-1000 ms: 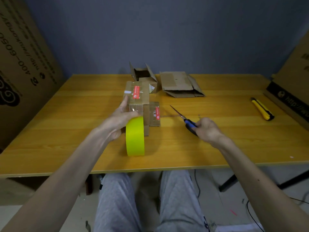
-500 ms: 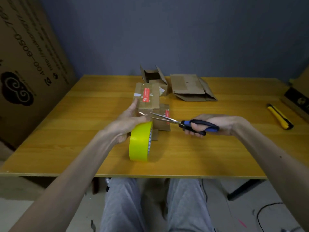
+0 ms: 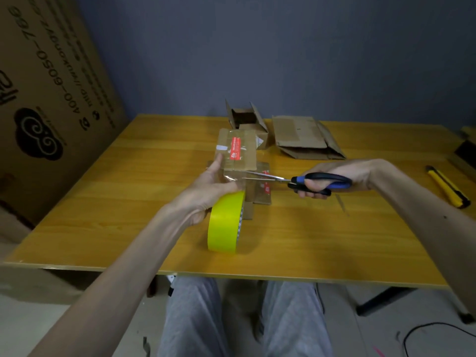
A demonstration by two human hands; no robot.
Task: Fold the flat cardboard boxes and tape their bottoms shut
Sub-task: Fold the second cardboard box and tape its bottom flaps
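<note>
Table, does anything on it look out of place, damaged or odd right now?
Nothing is spilled or broken. The flattened box at the back has creased, splayed flaps, and the yellow utility knife lies loose near the right edge of the table. Otherwise nothing stands out.
</note>
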